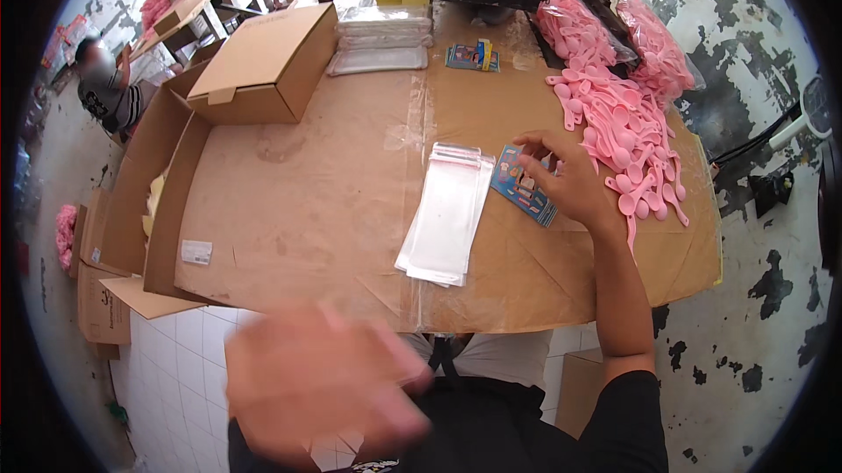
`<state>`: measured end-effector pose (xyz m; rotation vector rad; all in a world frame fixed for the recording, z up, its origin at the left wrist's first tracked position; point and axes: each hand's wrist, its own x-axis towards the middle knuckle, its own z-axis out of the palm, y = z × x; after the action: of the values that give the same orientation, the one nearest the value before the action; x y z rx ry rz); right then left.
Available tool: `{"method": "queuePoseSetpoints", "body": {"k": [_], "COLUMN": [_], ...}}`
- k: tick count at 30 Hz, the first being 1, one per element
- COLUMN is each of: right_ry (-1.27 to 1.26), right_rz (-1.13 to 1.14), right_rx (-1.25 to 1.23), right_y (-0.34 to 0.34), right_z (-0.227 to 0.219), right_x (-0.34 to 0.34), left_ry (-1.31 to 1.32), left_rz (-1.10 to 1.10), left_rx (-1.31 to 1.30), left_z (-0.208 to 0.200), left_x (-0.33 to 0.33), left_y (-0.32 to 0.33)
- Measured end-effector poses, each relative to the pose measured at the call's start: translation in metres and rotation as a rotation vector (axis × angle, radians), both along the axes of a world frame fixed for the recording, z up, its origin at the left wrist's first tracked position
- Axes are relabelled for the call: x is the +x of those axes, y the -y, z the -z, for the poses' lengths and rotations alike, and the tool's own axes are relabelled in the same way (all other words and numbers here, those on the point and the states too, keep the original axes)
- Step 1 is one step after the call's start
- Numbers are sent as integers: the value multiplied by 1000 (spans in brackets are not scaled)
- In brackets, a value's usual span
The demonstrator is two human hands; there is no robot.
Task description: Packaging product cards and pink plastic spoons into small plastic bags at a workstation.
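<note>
- Curving over the far right side of a small pile of blue printed cards, the right hand has its fingers bent and its thumb close to the cards; whether its grip has pinched one or only rests there, I cannot tell.
- The left hand is raised at the near edge, left of the person's middle, and badly blurred; it may be bare, but its grip cannot be judged from this view.
- Just left of the cards, flat clear plastic sleeves lie in a slightly fanned stack on the brown-covered worktop.
- To the right of the right hand, loose pink spoons spread in a heap, with filled bags of pink spoons at its far end.
- Farther off stand a banded pack of cards, piled clear packets and, far left, a closed cardboard box.
- Beyond the left side, another person sits apart.
- The step in hand looks like picking at the card pile. As I judge it, the next move calls for a light fingertip pinch to part a single card from those beneath, with the left hand free to steady the pile.
</note>
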<state>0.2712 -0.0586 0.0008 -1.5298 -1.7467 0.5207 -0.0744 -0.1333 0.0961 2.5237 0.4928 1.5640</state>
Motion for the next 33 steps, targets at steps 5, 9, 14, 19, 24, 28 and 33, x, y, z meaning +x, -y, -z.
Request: {"method": "queuePoseSetpoints", "body": {"k": [5, 9, 14, 19, 24, 28, 33], "right_ry": [64, 135, 167, 376, 436, 183, 48], "right_rz": [-32, -52, -35, -1, 11, 7, 36], "right_rx": [66, 60, 62, 8, -63, -56, -71], "right_y": [-3, -10, -6, 4, 8, -3, -8], "right_z": [0, 9, 3, -3, -4, 8, 6], "right_x": [-3, 1, 11, 18, 24, 28, 35], "left_ry": [-91, 234, -56, -531, -639, -557, -480], "left_rz": [421, 226, 506, 498, -155, -207, -151], "left_rx": [359, 177, 400, -338, -454, -672, -834], "left_z": [-47, -26, -25, 1, 90, 107, 107], "left_x": [27, 69, 63, 69, 75, 68, 67], "left_y": [2, 26, 1, -31, -144, -168, -173]}}
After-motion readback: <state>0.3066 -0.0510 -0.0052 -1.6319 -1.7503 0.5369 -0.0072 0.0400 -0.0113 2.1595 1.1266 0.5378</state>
